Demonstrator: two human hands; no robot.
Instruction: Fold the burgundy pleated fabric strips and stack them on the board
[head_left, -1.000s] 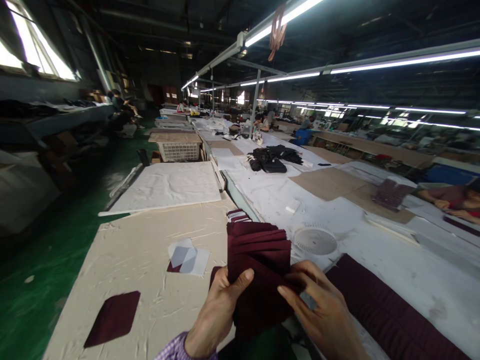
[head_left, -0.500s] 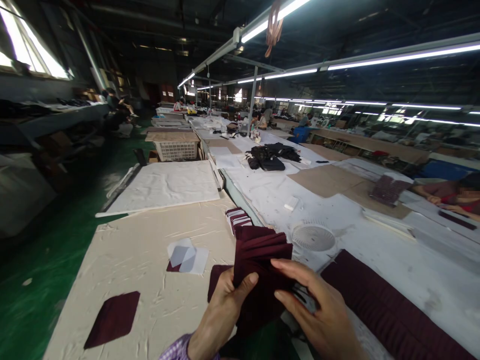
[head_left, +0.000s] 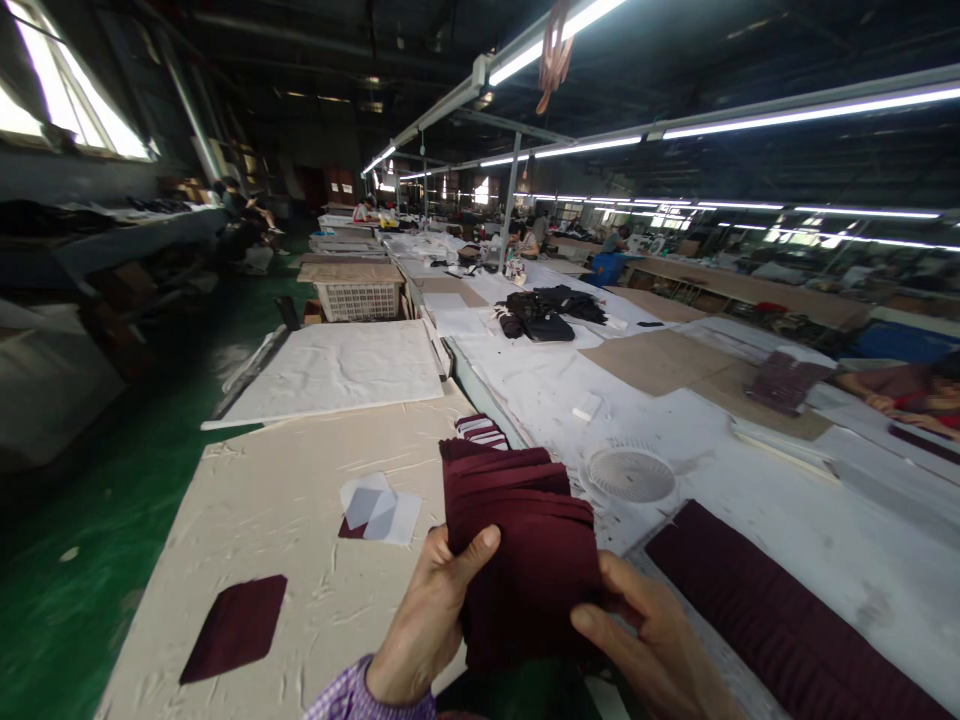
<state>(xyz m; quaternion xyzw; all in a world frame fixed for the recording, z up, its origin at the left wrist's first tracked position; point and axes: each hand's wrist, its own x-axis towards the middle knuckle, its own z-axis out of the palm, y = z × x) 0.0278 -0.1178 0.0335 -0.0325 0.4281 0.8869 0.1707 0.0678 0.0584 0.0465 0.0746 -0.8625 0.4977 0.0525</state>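
Note:
A stack of maroon fabric pieces (head_left: 532, 560) is held up in front of me, its upper edges fanned in steps. My left hand (head_left: 431, 610) grips its left side, thumb across the front and fingers hidden behind. At the lower right edge my right hand (head_left: 652, 630) pinches the stack, with the thumb in front and the other fingers partly behind it. A single maroon piece (head_left: 236, 628) lies flat on the cream-covered table (head_left: 285, 490) to the left. Beyond it are a few overlapping pale sheets (head_left: 381, 508) with a maroon corner beneath.
Maroon and white bundles (head_left: 480, 431) lie just behind the stack. A white round fan (head_left: 630, 472) rests on the white table (head_left: 540, 400) to the right, near a long row of maroon pieces (head_left: 780, 610). Black garments (head_left: 551, 312) are farther back. Another person's hands (head_left: 892, 400) are at far right.
My right hand has slid from the upper part of the stack down to its right edge. The stack has turned to face me more and its fanned edges spread wider.

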